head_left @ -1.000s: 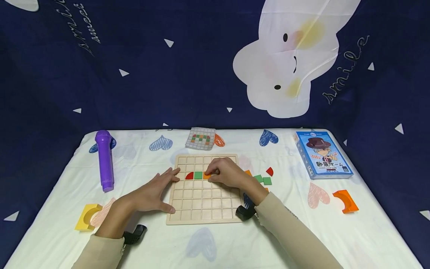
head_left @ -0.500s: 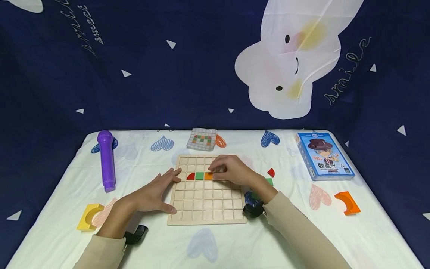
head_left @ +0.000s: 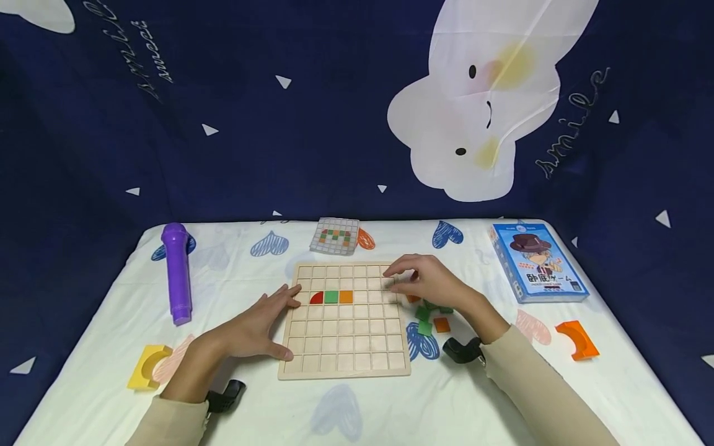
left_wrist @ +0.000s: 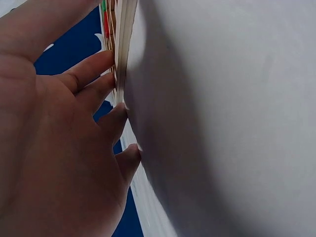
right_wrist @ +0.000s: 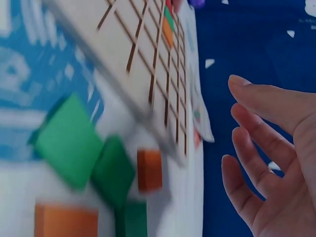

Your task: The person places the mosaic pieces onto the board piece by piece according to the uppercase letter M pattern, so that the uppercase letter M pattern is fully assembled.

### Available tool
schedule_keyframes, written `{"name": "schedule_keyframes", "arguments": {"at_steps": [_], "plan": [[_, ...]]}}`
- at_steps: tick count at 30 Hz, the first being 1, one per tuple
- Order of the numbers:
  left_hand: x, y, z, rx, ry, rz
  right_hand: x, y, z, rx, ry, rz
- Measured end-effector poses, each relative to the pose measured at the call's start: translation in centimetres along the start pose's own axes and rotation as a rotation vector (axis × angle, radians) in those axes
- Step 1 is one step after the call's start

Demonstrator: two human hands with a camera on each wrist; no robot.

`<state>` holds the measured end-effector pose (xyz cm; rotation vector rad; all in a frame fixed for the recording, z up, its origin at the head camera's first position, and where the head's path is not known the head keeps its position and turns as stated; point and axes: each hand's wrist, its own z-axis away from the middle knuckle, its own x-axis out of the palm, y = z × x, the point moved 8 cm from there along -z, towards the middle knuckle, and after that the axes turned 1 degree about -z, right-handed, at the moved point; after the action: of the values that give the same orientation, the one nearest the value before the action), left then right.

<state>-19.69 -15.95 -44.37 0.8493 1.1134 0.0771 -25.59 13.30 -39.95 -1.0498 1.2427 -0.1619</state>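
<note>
A wooden grid board lies in the middle of the table. Its third row holds a red quarter-round tile, a green square tile and an orange square tile. My left hand lies flat with straight fingers against the board's left edge. My right hand hovers empty, fingers loosely spread, over the board's right edge. Beneath it lie loose green tiles and orange tiles, also seen in the head view.
A purple toy microphone lies at the left, a yellow arch block near the front left. A pattern card sits behind the board. A blue game box and an orange arch block are at the right.
My right hand let go of the orange tile, now set in the board's third row, and moved right to above the loose tiles. The left hand stayed put.
</note>
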Motion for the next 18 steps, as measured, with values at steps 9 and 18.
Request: {"name": "schedule_keyframes", "arguments": {"at_steps": [9, 18], "plan": [[-0.2, -0.1, 0.4, 0.016, 0.014, 0.011, -2.0, 2.6, 2.5, 0.074, 0.012, 0.059], [0.0, -0.1, 0.0, 0.023, 0.010, 0.011, -2.9, 4.8, 4.8, 0.151, 0.014, 0.060]]}}
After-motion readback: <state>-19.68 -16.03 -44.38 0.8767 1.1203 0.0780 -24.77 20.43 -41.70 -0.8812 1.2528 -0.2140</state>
